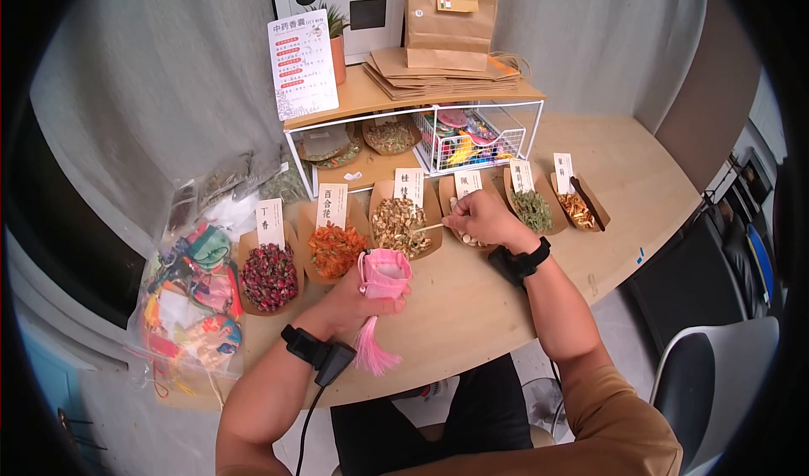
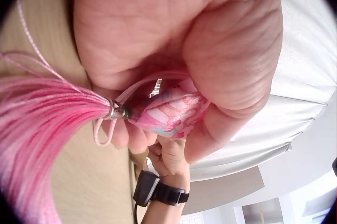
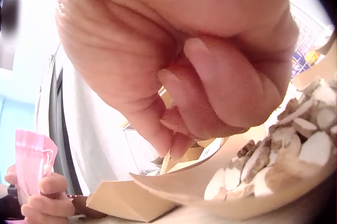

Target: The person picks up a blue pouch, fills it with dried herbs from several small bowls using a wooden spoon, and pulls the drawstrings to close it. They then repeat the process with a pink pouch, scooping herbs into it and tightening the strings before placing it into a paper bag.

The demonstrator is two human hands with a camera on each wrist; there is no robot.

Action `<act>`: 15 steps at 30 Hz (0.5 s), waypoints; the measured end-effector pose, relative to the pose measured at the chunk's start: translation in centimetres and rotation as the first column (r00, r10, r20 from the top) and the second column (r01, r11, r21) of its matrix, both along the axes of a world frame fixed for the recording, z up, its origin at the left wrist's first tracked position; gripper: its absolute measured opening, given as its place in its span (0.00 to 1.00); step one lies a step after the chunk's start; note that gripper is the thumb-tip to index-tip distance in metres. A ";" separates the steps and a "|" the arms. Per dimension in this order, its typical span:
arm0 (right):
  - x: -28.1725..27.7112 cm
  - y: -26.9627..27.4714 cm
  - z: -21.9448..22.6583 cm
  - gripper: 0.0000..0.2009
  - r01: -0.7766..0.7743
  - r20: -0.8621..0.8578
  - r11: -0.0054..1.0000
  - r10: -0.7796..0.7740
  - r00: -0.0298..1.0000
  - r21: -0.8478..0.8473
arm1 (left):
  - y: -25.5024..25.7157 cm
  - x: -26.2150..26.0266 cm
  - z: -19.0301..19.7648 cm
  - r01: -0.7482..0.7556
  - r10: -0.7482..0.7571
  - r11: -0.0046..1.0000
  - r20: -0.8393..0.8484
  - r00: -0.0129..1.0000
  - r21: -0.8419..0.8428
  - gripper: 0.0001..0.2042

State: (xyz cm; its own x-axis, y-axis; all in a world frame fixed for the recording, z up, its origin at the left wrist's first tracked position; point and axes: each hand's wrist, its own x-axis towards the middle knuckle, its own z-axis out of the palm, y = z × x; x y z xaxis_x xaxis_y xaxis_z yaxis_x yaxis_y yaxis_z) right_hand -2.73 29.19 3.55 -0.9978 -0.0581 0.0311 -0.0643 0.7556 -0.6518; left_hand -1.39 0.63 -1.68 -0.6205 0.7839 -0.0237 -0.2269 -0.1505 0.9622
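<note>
My left hand [image 1: 347, 304] grips a pink drawstring pouch [image 1: 386, 277] near the table's front, its mouth up and open. From the pouch hangs a pink tassel [image 2: 47, 129]; the left wrist view shows a floral print on the fabric. My right hand [image 1: 482, 218] pinches a thin pale stick [image 1: 430, 226] between thumb and fingertips. The stick's far end reaches over the paper tray of chopped tan dried herb [image 1: 398, 220]. Below the right hand is a tray of whitish dried slices [image 3: 295, 158], partly covered by that hand in the head view.
Left stand trays of dark red buds [image 1: 270, 275] and orange petals [image 1: 335, 250]; right, green leaves [image 1: 533, 213] and brown-yellow bits [image 1: 578, 213]. A plastic bag of colourful pouches [image 1: 198, 295] lies far left. Behind is a shelf [image 1: 362, 95] with a wire basket [image 1: 472, 143] and paper bags [image 1: 451, 29].
</note>
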 end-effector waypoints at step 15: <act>-0.5 0.4 -0.8 0.14 0.026 0.070 0.984 -0.013 0.997 -0.178 | 0.0 0.0 0.1 0.003 -0.003 1.000 0.023 1.000 0.017 0.23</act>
State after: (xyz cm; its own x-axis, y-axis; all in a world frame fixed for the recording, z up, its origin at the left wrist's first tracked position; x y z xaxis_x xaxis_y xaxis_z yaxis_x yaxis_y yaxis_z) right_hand -3.21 29.63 2.71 -0.9988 -0.0384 -0.0294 -0.0013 0.6276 -0.7785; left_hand -1.34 0.67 -1.62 -0.6178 0.7859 -0.0243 -0.2489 -0.1661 0.9542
